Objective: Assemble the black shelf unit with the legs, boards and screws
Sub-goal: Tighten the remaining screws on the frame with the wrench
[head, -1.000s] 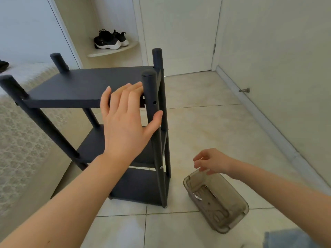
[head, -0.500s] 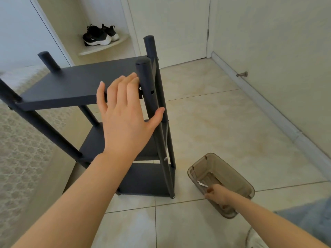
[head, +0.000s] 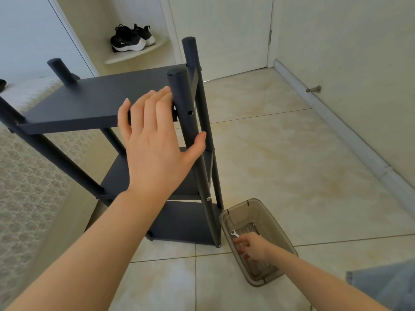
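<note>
Down on the pale tiled floor (head: 280,153), black shelf unit (head: 179,223) upright, three boards between four round legs, a patterned cover (head: 22,176) close on its left side. Up at the top board (head: 89,102): left arm stretched forward from the lower left, left hand (head: 157,144) flat and wide, back of the hand to the camera. Fingers straight and lying over the board's front edge, thumb splayed out to the right against the near front leg (head: 186,122). Grips nothing, just presses there. Low on the right, just beside that leg's foot, a smoky see-through plastic bin (head: 272,217) on the tiles. Reaching down into it, right hand (head: 252,245), palm down, fingers curled toward the bottom. Can't tell whether anything is pinched in them. Right by those fingertips, a small silver wrench (head: 235,234) flat on the bin's bottom.
</note>
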{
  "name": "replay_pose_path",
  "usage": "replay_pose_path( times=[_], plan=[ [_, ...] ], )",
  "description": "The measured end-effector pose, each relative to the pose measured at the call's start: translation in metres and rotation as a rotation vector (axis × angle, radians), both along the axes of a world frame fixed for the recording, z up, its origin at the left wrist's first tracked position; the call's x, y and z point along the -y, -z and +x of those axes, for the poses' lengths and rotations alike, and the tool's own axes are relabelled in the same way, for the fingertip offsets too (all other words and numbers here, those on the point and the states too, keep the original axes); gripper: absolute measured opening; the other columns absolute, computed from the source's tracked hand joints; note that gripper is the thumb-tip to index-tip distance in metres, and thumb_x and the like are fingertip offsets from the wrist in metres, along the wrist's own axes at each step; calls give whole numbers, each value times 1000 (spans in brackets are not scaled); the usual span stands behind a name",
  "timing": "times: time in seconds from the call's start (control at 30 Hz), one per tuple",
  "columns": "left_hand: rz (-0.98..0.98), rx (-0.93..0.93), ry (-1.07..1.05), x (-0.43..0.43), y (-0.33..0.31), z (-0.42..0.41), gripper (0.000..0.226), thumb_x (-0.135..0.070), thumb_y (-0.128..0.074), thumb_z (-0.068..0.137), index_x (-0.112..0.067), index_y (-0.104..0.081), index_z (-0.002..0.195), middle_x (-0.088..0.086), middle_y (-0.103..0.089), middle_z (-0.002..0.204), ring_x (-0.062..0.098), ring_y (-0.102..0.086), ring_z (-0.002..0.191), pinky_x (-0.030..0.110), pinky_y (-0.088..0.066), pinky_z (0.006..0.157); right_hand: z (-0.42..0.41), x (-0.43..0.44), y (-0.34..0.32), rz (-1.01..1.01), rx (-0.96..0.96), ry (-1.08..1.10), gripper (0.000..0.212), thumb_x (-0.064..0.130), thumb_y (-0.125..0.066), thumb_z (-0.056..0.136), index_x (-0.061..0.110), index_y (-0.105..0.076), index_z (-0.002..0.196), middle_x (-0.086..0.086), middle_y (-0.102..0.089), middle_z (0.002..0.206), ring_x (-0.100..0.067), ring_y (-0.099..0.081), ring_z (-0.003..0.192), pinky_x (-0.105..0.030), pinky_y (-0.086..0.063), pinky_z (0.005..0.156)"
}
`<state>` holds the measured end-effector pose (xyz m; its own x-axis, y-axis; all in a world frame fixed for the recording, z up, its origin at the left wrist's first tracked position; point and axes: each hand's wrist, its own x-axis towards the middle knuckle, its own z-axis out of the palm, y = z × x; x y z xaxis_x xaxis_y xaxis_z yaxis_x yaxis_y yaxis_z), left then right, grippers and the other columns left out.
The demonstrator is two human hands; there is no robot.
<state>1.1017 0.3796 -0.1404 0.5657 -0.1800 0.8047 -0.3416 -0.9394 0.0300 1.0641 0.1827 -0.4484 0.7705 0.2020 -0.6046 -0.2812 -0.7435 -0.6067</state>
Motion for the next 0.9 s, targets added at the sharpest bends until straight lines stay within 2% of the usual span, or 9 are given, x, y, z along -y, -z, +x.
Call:
replay_pose_path(
  times=[0.1, 0.27, 0.33, 0.43, 0.67, 0.77, 0.9],
  plan=[
    [-5, 6, -1, 1, 1, 0, 67, -52, -65, 84, -6, -51, 131, 11, -58, 133, 31, -47, 132, 49, -18, 120, 7, 0, 8, -35, 16, -15, 37, 13, -46, 101, 18, -56, 136, -5, -62, 130, -20, -61, 114, -31, -52, 97],
    [-20, 37, 5, 2, 1, 1, 65, -50, -68, 83, -7, -54, 129, 7, -61, 129, 28, -49, 129, 49, -23, 119, 16, 7, 23, -344, 34, -127, 30, 10, -44, 102, 5, -53, 130, -14, -57, 131, -26, -59, 116, -28, -47, 91],
    [-28, 59, -4, 3, 1, 3, 63, -48, -69, 82, -6, -55, 127, 7, -61, 129, 29, -51, 128, 51, -25, 118, 19, 10, 29, -424, 34, -162, 32, 6, -43, 101, 1, -49, 132, -18, -51, 136, -28, -55, 121, -29, -44, 95],
    [-33, 82, -15, 5, 4, 4, 62, -46, -69, 82, -4, -57, 126, 9, -62, 128, 31, -53, 127, 53, -27, 117, 28, 12, 40, -467, 41, -149, 36, 5, -44, 101, -1, -46, 137, -21, -46, 141, -30, -53, 125, -33, -43, 101],
    [-20, 63, -52, 8, 5, 2, 62, -44, -67, 83, 0, -59, 125, 13, -62, 126, 34, -54, 125, 55, -27, 116, 39, 11, 58, -550, 35, -210, 33, 4, -42, 101, 3, -51, 133, -16, -53, 135, -26, -57, 119, -30, -47, 97],
    [-18, 46, -60, 9, 5, 1, 64, -46, -64, 84, 1, -57, 127, 14, -60, 128, 35, -52, 126, 53, -25, 118, 38, 12, 67, -573, 46, -199, 34, 3, -40, 101, 3, -50, 133, -18, -48, 139, -27, -56, 120, -33, -47, 101],
    [-9, 55, -60, 9, 4, 3, 65, -45, -65, 84, 2, -57, 128, 16, -60, 128, 37, -53, 124, 54, -25, 117, 39, 9, 74, -615, 82, -190, 38, -4, -41, 98, 4, -52, 134, -17, -42, 142, -28, -59, 116, -35, -50, 97]
  ],
)
